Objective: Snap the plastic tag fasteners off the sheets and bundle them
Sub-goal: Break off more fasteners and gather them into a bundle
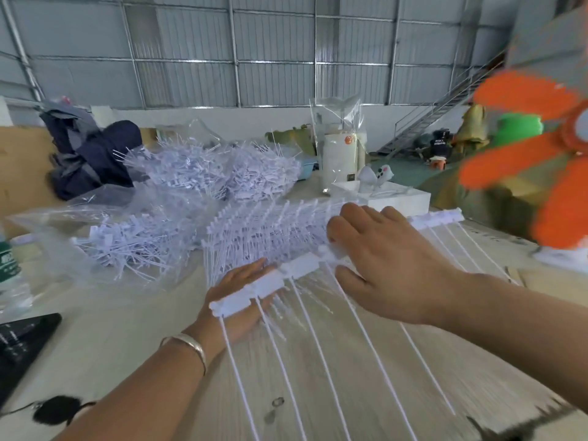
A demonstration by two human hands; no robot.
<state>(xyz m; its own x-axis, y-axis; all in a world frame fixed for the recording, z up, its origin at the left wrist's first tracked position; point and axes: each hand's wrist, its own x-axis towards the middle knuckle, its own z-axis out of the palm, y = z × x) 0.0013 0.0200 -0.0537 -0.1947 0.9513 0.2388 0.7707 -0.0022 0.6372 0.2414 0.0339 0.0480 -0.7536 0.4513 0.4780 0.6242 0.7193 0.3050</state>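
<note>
Far left edge: a plastic bottle (8,272) with a green label stands on the desk (133,329); a dark flat device (22,345) lies below it, and a small black object (57,409) on a cord sits near the bottom edge.
Back left: a dark blue bundle of fabric (92,157) rests against the back of the desk.
Loose fasteners: a clear plastic bag (105,237) holds a heap of white snapped-off pieces, and a larger pile of fasteners (216,170) lies behind it.
Stacked sheets: white fastener sheets (267,230) lie in a stack at the middle of the desk, their long thin tails running toward the camera.
Left hand: the left hand (241,294), a metal bangle (191,345) on its wrist, lies palm down on the stack with fingers straight and flat; it sits under the near end of the top sheet's bar.
Top sheet: its header bar (280,281) runs diagonally from above the left wrist up to the right hand.
Right hand: the right hand (381,259) has fingers curled over the bar, thumb below, gripping it.
Behind the hands: a clear bag with a white cylinder (340,154) stands beside a white box (397,195).
Far right: a blurred orange and green toy (541,154).
</note>
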